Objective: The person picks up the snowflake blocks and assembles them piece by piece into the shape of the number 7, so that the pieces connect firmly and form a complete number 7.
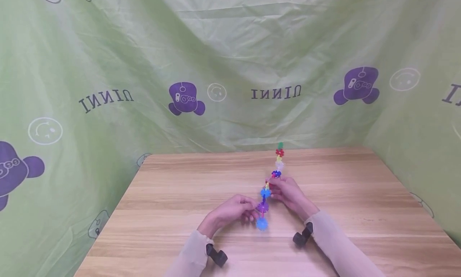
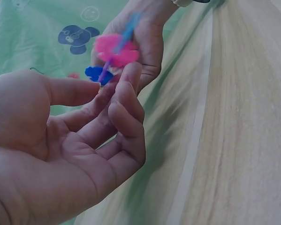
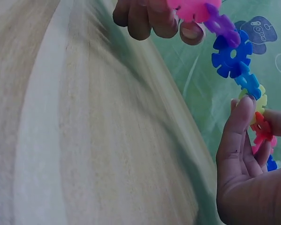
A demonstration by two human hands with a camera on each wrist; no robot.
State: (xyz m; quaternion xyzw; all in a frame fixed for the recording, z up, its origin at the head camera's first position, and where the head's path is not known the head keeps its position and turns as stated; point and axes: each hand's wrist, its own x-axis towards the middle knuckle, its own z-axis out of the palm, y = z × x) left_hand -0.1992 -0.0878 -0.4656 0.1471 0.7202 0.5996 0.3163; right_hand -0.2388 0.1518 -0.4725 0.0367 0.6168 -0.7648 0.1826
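A chain of notched plastic snowflake discs [image 1: 265,193] in many colours slants away across the table, held by both hands. My left hand [image 1: 234,209] pinches it near its close end, thumb and index fingertip at a purple disc [image 1: 263,207]. A light blue disc [image 1: 262,223] forms that close end. Farther along, my right hand [image 1: 289,193] grips the chain between thumb and fingers, around the yellow disc [image 3: 262,96] and red disc [image 3: 262,129]. Between the hands in the right wrist view run a purple disc [image 3: 223,29] and a blue disc [image 3: 232,54]. Beyond the right hand, the chain ends in green [image 1: 280,145].
The wooden table [image 1: 162,189] spreads around both hands. A green printed cloth [image 1: 230,49] hangs behind it and along both sides. Dark wrist devices [image 1: 217,255] are strapped over the light sleeves [image 1: 338,237].
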